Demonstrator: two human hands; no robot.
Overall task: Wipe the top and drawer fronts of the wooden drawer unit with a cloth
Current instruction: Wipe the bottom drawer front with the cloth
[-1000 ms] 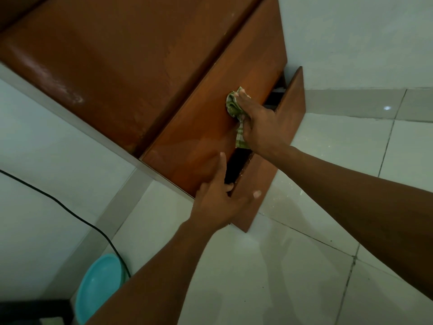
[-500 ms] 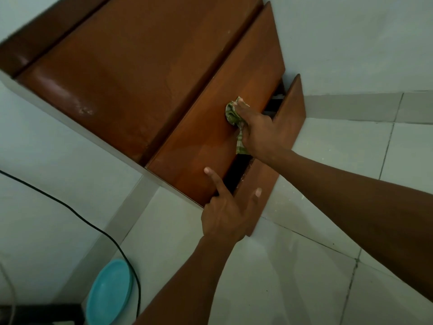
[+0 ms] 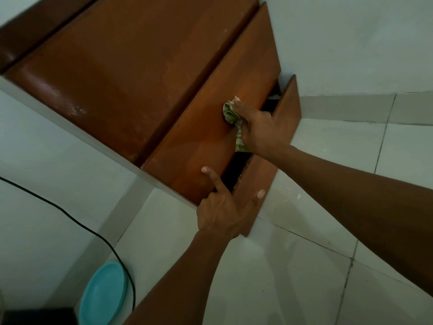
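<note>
The wooden drawer unit [image 3: 131, 73] stands against the wall, seen from above. Its upper drawer front [image 3: 210, 137] is closed. The lower drawer [image 3: 284, 113] is pulled out a little, with a dark gap behind its front. My right hand [image 3: 260, 127] is shut on a crumpled green checked cloth [image 3: 230, 113] and presses it against the upper drawer front near its lower edge. My left hand [image 3: 225, 212] grips the near end of the lower drawer front, index finger lying on the upper drawer front, thumb on the outer face.
A black cable [image 3: 70, 214] runs across the white wall and down to the floor at the left. A turquoise plastic lid or dish [image 3: 103, 294] leans at the bottom left. White floor tiles [image 3: 304, 266] spread to the right.
My left hand slid from the drawer gap down to the near end of the lower drawer front. The right hand and cloth stayed near the same spot on the upper drawer front.
</note>
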